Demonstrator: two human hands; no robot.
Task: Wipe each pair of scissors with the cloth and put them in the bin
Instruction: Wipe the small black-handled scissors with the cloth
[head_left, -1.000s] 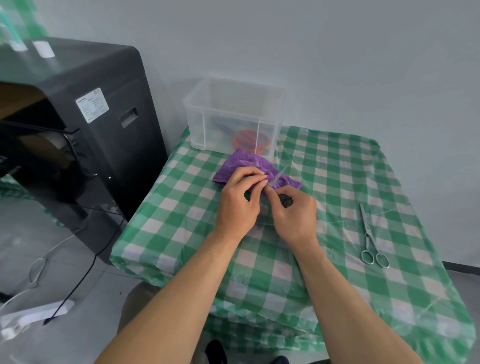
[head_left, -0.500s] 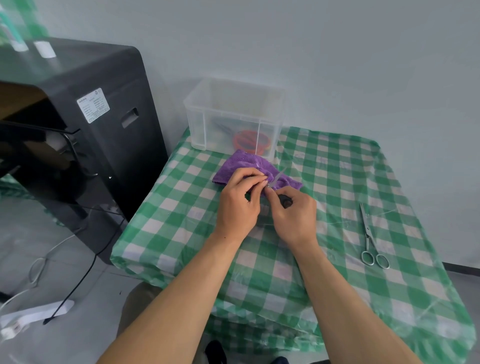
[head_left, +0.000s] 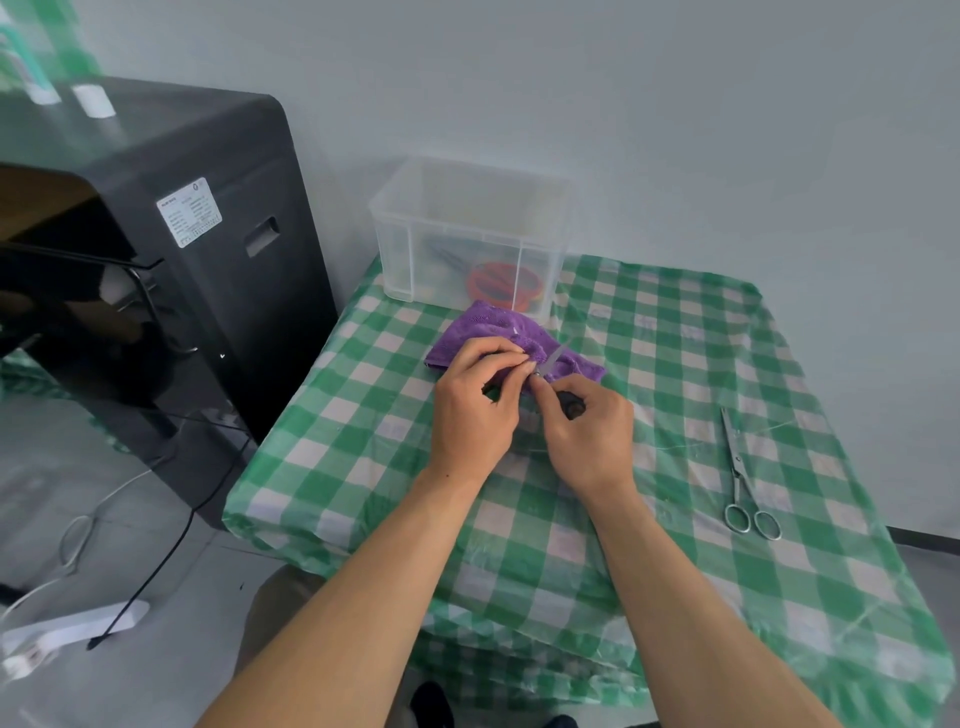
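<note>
Scissors above purple cloth: our left hand pinches near the blade, our right hand curls round the dark handle; bin at twelve o'clock.

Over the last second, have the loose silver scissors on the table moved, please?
No; the silver scissors lie on the same checks of the tablecloth as before.

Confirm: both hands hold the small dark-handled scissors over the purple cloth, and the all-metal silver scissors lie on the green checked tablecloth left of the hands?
No: the left hand and right hand do hold the small dark-handled scissors over the purple cloth, but the head view shows the all-metal silver scissors lying right of them, not left, on the green checked tablecloth.
</note>
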